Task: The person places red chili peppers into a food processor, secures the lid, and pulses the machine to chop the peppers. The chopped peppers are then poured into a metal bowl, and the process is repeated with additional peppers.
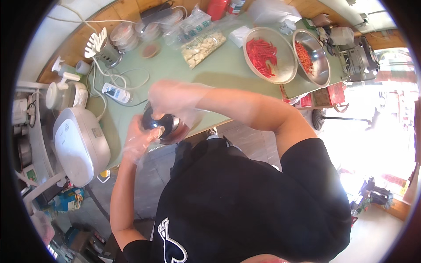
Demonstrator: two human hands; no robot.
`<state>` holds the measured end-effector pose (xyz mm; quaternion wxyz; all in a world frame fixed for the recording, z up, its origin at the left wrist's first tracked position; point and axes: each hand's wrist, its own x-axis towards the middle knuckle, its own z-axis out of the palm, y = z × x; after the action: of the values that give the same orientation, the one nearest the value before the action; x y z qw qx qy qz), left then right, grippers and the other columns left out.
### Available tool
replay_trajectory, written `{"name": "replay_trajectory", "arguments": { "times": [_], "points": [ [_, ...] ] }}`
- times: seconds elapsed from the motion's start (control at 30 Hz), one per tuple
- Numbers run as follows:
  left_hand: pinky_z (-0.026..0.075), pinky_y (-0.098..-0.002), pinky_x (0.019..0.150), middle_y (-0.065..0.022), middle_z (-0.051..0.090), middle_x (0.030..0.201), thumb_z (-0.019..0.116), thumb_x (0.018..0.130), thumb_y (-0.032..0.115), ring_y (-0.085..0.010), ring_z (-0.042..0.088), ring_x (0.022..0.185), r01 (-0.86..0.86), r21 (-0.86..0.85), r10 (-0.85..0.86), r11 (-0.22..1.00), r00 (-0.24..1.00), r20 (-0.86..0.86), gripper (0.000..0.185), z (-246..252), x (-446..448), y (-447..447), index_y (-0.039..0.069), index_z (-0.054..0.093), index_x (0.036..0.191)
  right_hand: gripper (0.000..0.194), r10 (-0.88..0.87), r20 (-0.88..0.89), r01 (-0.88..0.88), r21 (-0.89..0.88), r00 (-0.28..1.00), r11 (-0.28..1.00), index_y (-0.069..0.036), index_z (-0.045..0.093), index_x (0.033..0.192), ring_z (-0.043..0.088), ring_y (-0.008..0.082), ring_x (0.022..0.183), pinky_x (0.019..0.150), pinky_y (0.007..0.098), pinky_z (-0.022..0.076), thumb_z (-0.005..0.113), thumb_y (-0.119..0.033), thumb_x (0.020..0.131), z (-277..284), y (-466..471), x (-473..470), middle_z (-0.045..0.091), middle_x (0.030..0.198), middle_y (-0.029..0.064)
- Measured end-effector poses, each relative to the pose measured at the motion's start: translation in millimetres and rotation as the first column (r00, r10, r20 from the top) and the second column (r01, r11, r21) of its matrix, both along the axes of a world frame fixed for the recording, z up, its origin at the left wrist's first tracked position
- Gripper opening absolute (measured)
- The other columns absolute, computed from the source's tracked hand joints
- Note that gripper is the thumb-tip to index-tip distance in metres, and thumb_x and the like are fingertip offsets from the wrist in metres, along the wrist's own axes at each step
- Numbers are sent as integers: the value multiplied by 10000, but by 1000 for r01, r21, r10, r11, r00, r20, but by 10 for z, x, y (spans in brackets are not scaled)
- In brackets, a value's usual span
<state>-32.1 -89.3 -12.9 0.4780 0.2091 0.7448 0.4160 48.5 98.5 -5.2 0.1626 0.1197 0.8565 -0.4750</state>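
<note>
Both of my hands wear clear plastic gloves. My left hand [141, 136] grips the rim of a dark round lidded container [171, 131] at the near edge of the green table [164, 74]. My right hand [167, 98], blurred, is over the container's far side, fingers bent down towards its dark top; whether it grips anything is unclear. Beyond my hands lies a clear bag of peeled garlic cloves [203, 49]. Further right, a metal bowl holds red chilies [262, 56], and a second metal bowl beside it holds chopped red pieces [304, 57].
A white rice cooker [80, 146] stands at the left edge, near a power strip [116, 93] with loose cords. A perforated metal utensil holder [110, 54] and stacked plastic tubs [124, 36] stand at the back left. A metal appliance [360, 60] is at the far right.
</note>
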Motion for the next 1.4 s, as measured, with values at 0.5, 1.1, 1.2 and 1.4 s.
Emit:
{"name": "replay_trajectory", "arguments": {
  "times": [0.5, 1.1, 1.2, 1.4],
  "points": [
    [527, -266, 650, -120, 626, 966, 864, 708, 229, -130, 612, 757, 6, 4, -6, 1000, 1000, 3, 656, 16, -9, 8, -86, 487, 1144, 262, 101, -120, -86, 123, 988, 989, 65, 702, 770, 653, 351, 656, 642, 433, 509, 759, -182, 705, 93, 25, -28, 636, 666, 229],
    [476, -245, 610, -77, 609, 878, 847, 711, 205, -94, 555, 682, -2, 32, 3, 999, 1000, -29, 595, 11, 23, 3, -67, 493, 1104, 324, 117, -17, -113, 163, 993, 980, 28, 752, 878, 713, 352, 854, 762, 417, 562, 820, -235, 703, 149, 13, -56, 721, 872, 221],
    [475, -245, 612, -76, 609, 876, 841, 717, 196, -91, 552, 680, -3, 33, 4, 999, 1000, -26, 585, -4, 21, 6, -68, 493, 1106, 321, 118, -18, -113, 177, 993, 978, 25, 753, 873, 714, 351, 847, 759, 416, 563, 820, -239, 703, 156, 8, -52, 722, 865, 216],
    [535, -266, 599, -105, 614, 954, 843, 749, 230, -134, 613, 719, 65, 2, -65, 998, 996, -58, 606, -121, -55, -39, -28, 474, 1155, 318, 133, -27, -126, 188, 991, 974, 19, 755, 864, 715, 347, 830, 749, 417, 564, 821, -248, 705, 110, 13, -68, 720, 848, 219]
  ]
}}
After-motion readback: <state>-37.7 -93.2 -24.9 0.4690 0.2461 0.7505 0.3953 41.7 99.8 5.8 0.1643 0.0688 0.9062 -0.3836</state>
